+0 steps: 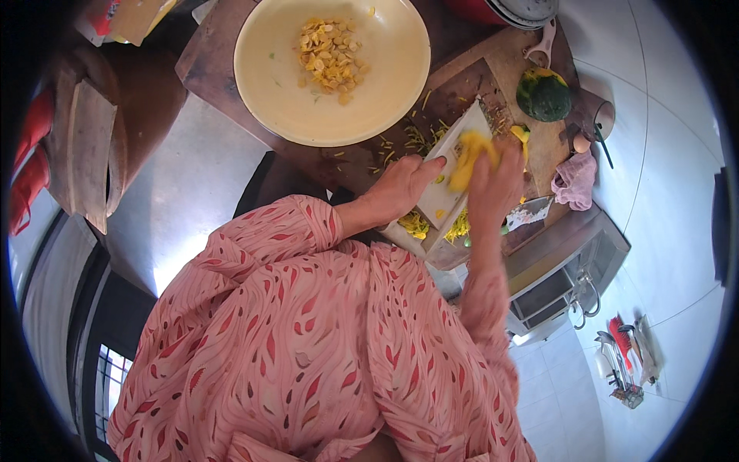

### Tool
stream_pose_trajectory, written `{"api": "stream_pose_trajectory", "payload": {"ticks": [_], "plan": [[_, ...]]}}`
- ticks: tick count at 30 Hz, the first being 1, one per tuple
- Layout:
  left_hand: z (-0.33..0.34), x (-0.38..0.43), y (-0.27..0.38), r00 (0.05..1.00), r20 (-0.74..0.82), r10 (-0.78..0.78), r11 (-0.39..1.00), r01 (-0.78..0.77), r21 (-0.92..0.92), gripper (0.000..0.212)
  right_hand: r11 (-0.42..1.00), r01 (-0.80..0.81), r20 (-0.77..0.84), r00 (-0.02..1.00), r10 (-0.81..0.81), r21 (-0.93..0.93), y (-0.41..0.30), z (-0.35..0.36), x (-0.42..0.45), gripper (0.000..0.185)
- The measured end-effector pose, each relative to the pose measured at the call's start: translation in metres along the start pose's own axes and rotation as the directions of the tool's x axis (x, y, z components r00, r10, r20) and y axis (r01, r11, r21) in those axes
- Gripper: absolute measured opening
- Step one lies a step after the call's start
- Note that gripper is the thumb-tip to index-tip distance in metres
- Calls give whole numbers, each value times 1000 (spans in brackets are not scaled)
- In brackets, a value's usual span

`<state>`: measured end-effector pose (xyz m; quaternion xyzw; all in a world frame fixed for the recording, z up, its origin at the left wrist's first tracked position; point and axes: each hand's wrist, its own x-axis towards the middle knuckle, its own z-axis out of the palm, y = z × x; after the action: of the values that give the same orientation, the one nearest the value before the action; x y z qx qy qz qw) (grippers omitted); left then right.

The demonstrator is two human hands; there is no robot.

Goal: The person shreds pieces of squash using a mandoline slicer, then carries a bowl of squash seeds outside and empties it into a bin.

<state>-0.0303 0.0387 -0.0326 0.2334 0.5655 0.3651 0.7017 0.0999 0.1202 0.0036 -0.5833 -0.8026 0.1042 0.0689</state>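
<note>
My left hand (401,187) grips the side of a white flat grater (432,199), which slants across a wooden board. In my right hand (497,182) is a yellow piece of squash (472,160), pressed against the grater's face and blurred by motion. Yellow-green shreds (413,224) lie under the grater's near end, and more shreds (420,140) are scattered beyond it. The grater's cutting part is mostly hidden by the squash and my hand. Right of it sits a cut squash with dark green skin (542,95). A yellow-green squash piece (520,134) lies behind my right hand.
A large cream bowl (265,115) holds squash seeds (329,55). At the right stand a peeler (544,45), a glass (604,115) with a utensil, an egg (581,143) and a pink cloth (576,178). A pale flat blade-like thing (529,212) lies nearby.
</note>
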Motion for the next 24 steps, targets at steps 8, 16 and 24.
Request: {"api": "stream_pose_trajectory", "payload": {"ticks": [8,16,24], "plan": [[6,-1,1,996,43,-77,995,79,-63,63,981,-169,9,985,170,-97,30,24,54,22],[-2,2,4,999,-6,-53,998,53,22,61,988,-30,-37,999,36,154,3,13,6,23],[1,3,7,999,-6,51,999,-51,13,61,987,-101,27,995,98,125,4,1,-1,21]]}}
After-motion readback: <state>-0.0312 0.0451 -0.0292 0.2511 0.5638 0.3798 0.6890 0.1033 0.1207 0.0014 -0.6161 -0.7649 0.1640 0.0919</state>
